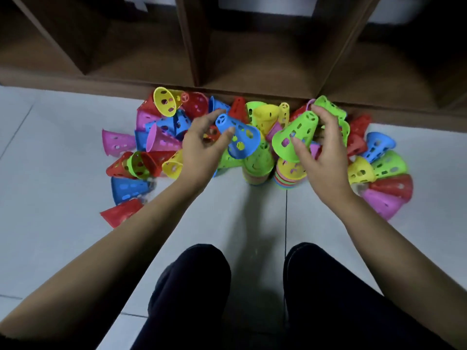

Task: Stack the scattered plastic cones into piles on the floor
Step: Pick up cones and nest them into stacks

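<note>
Several perforated plastic cones in red, blue, yellow, green and pink lie scattered on the floor against a wooden shelf. My left hand [204,142] grips a blue cone [240,137] near its narrow top, tilted above the heap. My right hand [321,150] holds a green cone [297,136], wide end down, over a stacked pile topped by a yellow cone [290,173]. A second stacked pile topped by a green cone [259,165] stands just left of it.
A dark wooden shelf unit [202,59] with open compartments runs along the back. Loose cones spread left to a red cone [118,213] and right to a pink cone [381,203]. My knees [192,286] in dark trousers are on the pale tiled floor [50,173].
</note>
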